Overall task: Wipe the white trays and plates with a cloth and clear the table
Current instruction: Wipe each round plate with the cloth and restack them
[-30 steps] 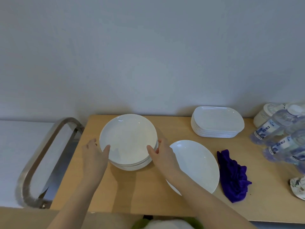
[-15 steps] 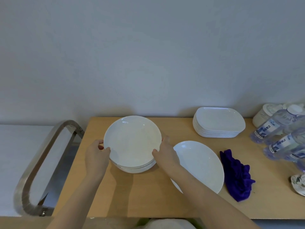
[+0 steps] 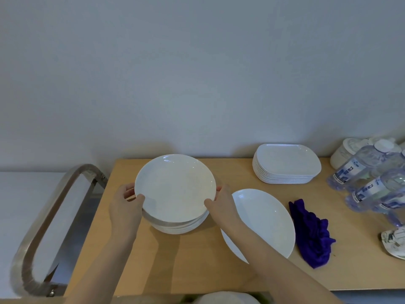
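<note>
A stack of round white plates (image 3: 175, 189) sits at the left of the wooden table (image 3: 197, 266). My left hand (image 3: 126, 205) grips its left rim and my right hand (image 3: 221, 205) grips its right rim, thumbs on the top plate. The top plates look lifted and tilted above the lower ones. A single white plate (image 3: 265, 218) lies to the right, partly under my right forearm. A crumpled purple cloth (image 3: 311, 233) lies beside it. A stack of white rectangular trays (image 3: 285, 163) stands at the back.
Several water bottles (image 3: 368, 181) lie at the right edge, with a white lidded container (image 3: 344, 152) behind them and crumpled paper (image 3: 394, 242) in front. A metal cart handle (image 3: 50, 216) stands left of the table. A wall runs along the back.
Both hands closed in on the plate stack's rims and now grip them. The upper plates have risen slightly off the stack.
</note>
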### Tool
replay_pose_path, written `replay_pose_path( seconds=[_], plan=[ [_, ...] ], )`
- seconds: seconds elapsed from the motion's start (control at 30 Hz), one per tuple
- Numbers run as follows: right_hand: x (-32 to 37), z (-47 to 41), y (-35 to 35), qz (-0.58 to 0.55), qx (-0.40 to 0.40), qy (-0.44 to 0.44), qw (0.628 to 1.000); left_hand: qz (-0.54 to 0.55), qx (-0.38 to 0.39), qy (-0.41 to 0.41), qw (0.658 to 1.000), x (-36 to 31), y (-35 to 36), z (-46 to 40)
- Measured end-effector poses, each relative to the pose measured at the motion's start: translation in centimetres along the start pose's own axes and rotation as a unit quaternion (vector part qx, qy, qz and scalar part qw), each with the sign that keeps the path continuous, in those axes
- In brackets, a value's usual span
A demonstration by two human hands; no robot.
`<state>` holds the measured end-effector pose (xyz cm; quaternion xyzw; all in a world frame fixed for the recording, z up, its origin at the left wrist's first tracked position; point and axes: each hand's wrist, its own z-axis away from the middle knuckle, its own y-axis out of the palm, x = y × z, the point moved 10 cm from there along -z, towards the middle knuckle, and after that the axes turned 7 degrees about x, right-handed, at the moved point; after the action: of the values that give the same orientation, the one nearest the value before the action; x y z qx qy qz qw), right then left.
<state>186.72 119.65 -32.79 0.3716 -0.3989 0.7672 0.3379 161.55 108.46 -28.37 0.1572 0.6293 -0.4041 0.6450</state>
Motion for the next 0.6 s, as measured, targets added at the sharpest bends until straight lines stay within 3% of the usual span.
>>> replay_pose_path(
  seconds=[0.2, 0.47, 0.6],
  plan=[
    [-0.1, 1.2, -3.6, -0.146, -0.024, -0.035, 0.988, 0.106, 0.052, 0.008, 0.993, -2.9, 2.6, 1.7],
    [-2.0, 4.2, -12.1, -0.234, -0.088, -0.077, 0.965, 0.211, 0.241, -0.063, 0.945, -2.4, 11.6, 5.2],
    [-4.2, 5.4, -15.2, -0.242, -0.116, -0.066, 0.961, 0.202, 0.351, -0.079, 0.911, -2.2, 16.0, 7.9]
  ],
)
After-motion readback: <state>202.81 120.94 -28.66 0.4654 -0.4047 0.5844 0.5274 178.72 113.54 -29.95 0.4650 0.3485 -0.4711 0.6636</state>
